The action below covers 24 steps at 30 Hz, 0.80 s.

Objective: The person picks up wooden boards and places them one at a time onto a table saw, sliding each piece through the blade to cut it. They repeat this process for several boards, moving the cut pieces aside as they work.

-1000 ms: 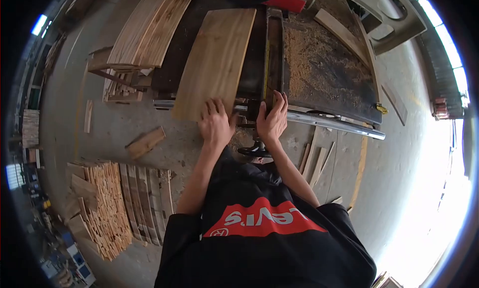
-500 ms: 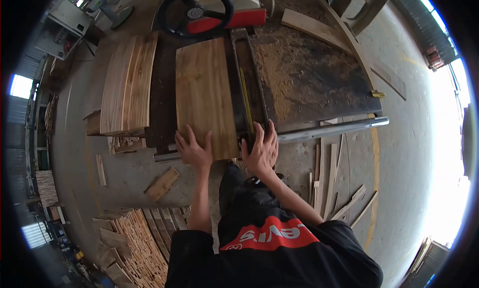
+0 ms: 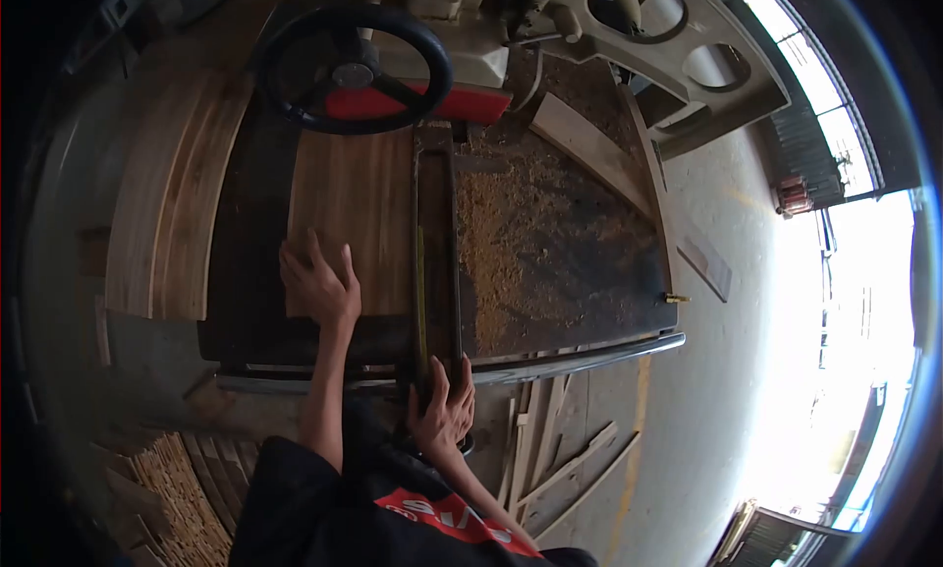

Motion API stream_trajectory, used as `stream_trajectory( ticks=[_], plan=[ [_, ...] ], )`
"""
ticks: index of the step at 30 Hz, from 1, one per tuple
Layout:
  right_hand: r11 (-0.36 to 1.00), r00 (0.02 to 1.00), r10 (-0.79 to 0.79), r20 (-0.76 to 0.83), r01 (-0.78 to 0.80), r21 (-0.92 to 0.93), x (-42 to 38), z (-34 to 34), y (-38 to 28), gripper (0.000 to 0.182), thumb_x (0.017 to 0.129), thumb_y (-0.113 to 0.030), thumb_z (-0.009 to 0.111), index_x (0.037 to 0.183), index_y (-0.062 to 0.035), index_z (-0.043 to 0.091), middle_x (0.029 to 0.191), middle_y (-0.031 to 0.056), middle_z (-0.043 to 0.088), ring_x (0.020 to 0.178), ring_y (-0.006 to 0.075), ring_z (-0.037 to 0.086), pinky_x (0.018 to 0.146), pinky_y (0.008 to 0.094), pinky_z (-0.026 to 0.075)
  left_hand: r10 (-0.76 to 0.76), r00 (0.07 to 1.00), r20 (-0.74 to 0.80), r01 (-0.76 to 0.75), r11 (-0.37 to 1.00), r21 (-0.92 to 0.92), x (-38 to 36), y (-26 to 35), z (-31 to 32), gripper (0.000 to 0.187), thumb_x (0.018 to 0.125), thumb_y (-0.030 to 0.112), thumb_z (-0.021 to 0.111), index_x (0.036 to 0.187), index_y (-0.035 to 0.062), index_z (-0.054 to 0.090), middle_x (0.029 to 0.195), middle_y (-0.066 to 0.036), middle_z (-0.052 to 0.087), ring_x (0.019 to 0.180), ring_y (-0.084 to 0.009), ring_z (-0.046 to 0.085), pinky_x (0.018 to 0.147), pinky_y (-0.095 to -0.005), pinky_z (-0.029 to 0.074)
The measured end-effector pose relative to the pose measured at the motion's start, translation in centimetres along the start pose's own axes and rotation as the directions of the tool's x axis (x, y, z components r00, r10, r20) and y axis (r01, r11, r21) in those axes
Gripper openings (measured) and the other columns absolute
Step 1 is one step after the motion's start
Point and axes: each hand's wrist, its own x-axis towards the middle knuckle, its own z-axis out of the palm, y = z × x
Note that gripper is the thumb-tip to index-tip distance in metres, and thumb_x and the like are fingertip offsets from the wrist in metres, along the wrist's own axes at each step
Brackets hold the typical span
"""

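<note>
A wide brown wooden board (image 3: pixel 361 213) lies flat on the dark machine table, its long side along a dark metal guide fence (image 3: pixel 439 233). My left hand (image 3: pixel 324 284) rests on the board's near left corner, fingers spread. At the near end of the fence is my right hand (image 3: pixel 444 410), its fingers apart and reaching over the fence end. A yellow measuring strip (image 3: pixel 421 292) runs along the fence. Beyond the board's far end stands a black handwheel (image 3: pixel 354 74).
A stack of boards (image 3: pixel 172 203) sits at the table's left. Sawdust (image 3: pixel 491 243) and a pale plank (image 3: pixel 594 159) lie on the right. A metal rail (image 3: pixel 589 359) crosses the front edge. Wood strips (image 3: pixel 575 459) and stacked offcuts (image 3: pixel 182 488) are on the floor.
The board has slid forward, from overhanging the front edge to lying fully on the table. My left hand has gone forward with it; my right hand stays near the fence end. The view has shifted.
</note>
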Motion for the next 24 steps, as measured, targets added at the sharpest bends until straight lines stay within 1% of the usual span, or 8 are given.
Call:
stream_trajectory(
  ticks=[2,8,12,14,17,20,22,24],
  plan=[
    [1.000,1.000,-0.010,-0.005,0.009,-0.021,0.0,0.2,0.0,0.070,0.090,-0.031,0.075,0.153,-0.0167,0.048,0.160,0.0289,0.037,0.138,0.0497,0.046,0.111,0.0549,0.042,0.000,1.000,0.003,0.000,0.999,0.041,1.7,0.5,0.7,0.064,0.107,0.049,0.051,0.154,0.0068,0.046,0.153,-0.040,0.034,0.142,-0.0563,0.037,0.116,-0.0654,0.034],
    [0.997,0.999,-0.041,-0.005,0.041,-0.061,-0.1,0.3,0.2,0.071,0.093,-0.034,0.073,0.155,-0.0140,0.046,0.159,0.0303,0.037,0.137,0.0508,0.047,0.109,0.0567,0.044,-0.029,1.000,0.002,0.030,0.999,-0.024,3.9,1.3,0.8,0.064,0.105,0.049,0.052,0.151,0.0053,0.050,0.152,-0.041,0.036,0.143,-0.0567,0.037,0.116,-0.0664,0.031],
    [0.991,0.996,-0.076,-0.048,0.070,-0.115,-0.4,0.9,0.5,0.073,0.094,-0.038,0.070,0.157,-0.0133,0.044,0.158,0.0297,0.038,0.141,0.0519,0.043,0.111,0.0571,0.042,-0.077,0.995,-0.057,0.070,0.991,-0.110,5.3,1.3,2.8,0.071,0.102,0.056,0.054,0.151,0.0031,0.050,0.154,-0.043,0.033,0.145,-0.0572,0.033,0.119,-0.0648,0.028],
    [0.993,0.998,-0.047,-0.041,0.042,-0.111,-0.5,0.8,-0.1,0.072,0.095,-0.039,0.068,0.157,-0.0134,0.043,0.158,0.0286,0.038,0.142,0.0515,0.042,0.114,0.0577,0.040,-0.066,0.997,-0.031,0.061,0.988,-0.145,6.4,1.1,3.0,0.079,0.101,0.061,0.052,0.154,0.0028,0.045,0.154,-0.044,0.031,0.145,-0.0584,0.032,0.120,-0.0647,0.027],
    [0.994,0.998,-0.050,-0.046,0.045,-0.100,-0.6,0.8,-0.3,0.073,0.095,-0.037,0.068,0.158,-0.0117,0.041,0.158,0.0284,0.037,0.143,0.0509,0.041,0.115,0.0584,0.038,0.033,0.999,0.027,-0.018,0.898,-0.439,8.2,-1.4,3.2,0.087,0.098,0.055,0.064,0.161,0.0044,0.031,0.156,-0.044,0.029,0.147,-0.0603,0.028,0.120,-0.0650,0.027],
    [0.994,0.997,-0.058,-0.055,0.052,-0.097,-0.6,0.3,-0.5,0.075,0.094,-0.034,0.070,0.158,-0.0091,0.039,0.159,0.0292,0.037,0.143,0.0511,0.040,0.114,0.0579,0.039,0.266,0.962,-0.056,-0.267,0.893,-0.362,13.1,-8.0,-3.5,0.102,0.094,0.054,0.071,0.166,0.0066,0.016,0.160,-0.043,0.023,0.150,-0.0609,0.021,0.123,-0.0640,0.023],
    [0.996,0.996,-0.059,-0.068,0.053,-0.077,-0.5,0.5,-0.8,0.076,0.094,-0.033,0.071,0.159,-0.0091,0.038,0.159,0.0293,0.036,0.143,0.0512,0.040,0.115,0.0575,0.039,0.243,0.965,-0.095,-0.261,0.921,-0.290,16.6,-14.4,-5.8,0.115,0.088,0.054,0.078,0.167,0.0079,0.008,0.164,-0.041,0.019,0.153,-0.0594,0.016,0.123,-0.0673,0.021],
    [0.997,0.996,-0.048,-0.072,0.043,-0.068,-0.6,0.3,-0.9,0.077,0.094,-0.033,0.071,0.159,-0.0095,0.038,0.159,0.0294,0.036,0.143,0.0514,0.041,0.115,0.0571,0.039,0.107,0.992,-0.073,-0.104,0.994,0.043,20.3,-20.4,-9.9,0.129,0.078,0.070,0.079,0.167,0.0066,0.011,0.162,-0.043,0.019,0.153,-0.0612,0.012,0.121,-0.0727,0.020]
  ],
)
